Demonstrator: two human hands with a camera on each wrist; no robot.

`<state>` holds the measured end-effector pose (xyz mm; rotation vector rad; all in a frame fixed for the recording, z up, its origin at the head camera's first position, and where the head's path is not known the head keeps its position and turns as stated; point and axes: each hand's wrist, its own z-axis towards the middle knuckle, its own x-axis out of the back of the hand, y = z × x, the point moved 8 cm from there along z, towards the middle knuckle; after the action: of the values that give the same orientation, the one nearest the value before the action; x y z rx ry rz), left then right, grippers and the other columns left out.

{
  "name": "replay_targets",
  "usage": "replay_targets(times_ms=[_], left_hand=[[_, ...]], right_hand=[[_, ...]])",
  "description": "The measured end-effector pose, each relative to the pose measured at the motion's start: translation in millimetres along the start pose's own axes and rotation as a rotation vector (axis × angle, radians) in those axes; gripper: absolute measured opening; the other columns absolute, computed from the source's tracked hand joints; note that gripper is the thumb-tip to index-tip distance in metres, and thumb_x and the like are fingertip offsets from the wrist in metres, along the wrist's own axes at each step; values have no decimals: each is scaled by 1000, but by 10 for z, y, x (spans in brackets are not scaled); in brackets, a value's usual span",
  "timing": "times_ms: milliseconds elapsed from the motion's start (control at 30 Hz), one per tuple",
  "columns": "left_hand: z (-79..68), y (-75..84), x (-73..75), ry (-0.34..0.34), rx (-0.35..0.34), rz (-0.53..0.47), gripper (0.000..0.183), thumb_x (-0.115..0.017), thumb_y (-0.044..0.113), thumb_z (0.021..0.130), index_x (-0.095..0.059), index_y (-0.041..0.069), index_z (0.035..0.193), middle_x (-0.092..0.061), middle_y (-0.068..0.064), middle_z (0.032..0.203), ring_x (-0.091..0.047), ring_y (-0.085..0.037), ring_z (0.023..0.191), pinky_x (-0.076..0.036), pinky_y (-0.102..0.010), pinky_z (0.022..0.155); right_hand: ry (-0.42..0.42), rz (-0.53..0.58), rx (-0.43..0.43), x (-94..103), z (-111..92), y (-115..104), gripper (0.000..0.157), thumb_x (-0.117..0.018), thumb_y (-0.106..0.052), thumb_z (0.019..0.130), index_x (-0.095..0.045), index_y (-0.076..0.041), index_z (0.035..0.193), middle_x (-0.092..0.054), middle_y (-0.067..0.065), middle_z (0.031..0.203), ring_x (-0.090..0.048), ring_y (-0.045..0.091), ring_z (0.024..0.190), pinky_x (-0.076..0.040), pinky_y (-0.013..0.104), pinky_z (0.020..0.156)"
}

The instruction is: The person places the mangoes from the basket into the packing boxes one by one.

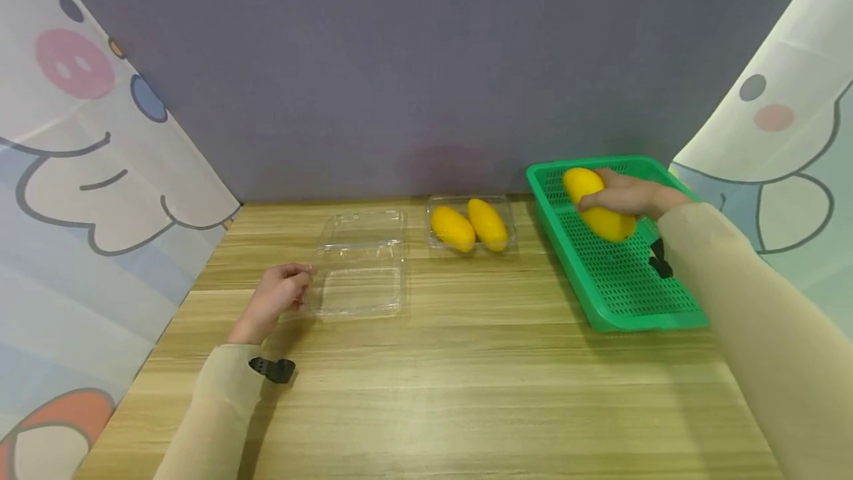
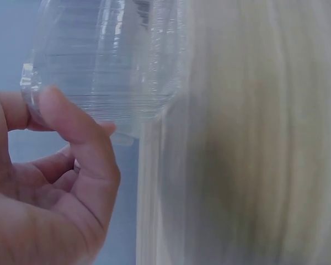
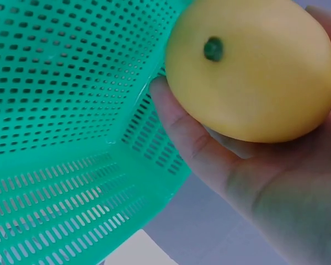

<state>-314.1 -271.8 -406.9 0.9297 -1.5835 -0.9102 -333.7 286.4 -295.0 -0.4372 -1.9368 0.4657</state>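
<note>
My right hand (image 1: 623,195) grips a yellow mango (image 1: 603,213) above the green basket (image 1: 566,254). The mango's dark green stem end shows in the right wrist view, with the thumb along its side. At the left, my left hand (image 1: 276,295) pinches the side edge of a clear plastic clamshell box (image 1: 360,291) between thumb and forefinger. That box lies with its lid folded back toward the wall. The left wrist view shows the thumb right at the rim of the clear plastic (image 2: 105,66).
Two mangoes, one on the left (image 1: 453,228) and one on the right (image 1: 488,225), lie in another clear plastic box (image 1: 436,202) near the wall. A grey wall (image 1: 400,72) stands behind the wooden table (image 1: 433,391), with cartoon-printed curtains (image 1: 73,169) at both sides.
</note>
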Motion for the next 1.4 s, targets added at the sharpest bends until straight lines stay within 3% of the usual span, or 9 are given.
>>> replay_targets(times_ms=[300, 1400], left_hand=[[55, -52, -15, -44, 30, -15, 47, -46, 17, 105, -47, -12, 142, -53, -7, 83, -50, -15, 65, -51, -31, 59], [36, 4, -81, -31, 10, -31, 44, -47, 18, 105, -50, -11, 138, -52, -6, 81, -50, -14, 64, -51, -32, 59]], right_hand=[[12, 10, 45, -40, -39, -154, 91, -56, -45, 99, -4, -1, 159, -47, 26, 124, -55, 36, 99, -51, 42, 73], [39, -85, 151, -175, -83, -819, 96, -61, -45, 97, 0, -11, 163, -44, 23, 142, -54, 38, 112, -47, 54, 87]])
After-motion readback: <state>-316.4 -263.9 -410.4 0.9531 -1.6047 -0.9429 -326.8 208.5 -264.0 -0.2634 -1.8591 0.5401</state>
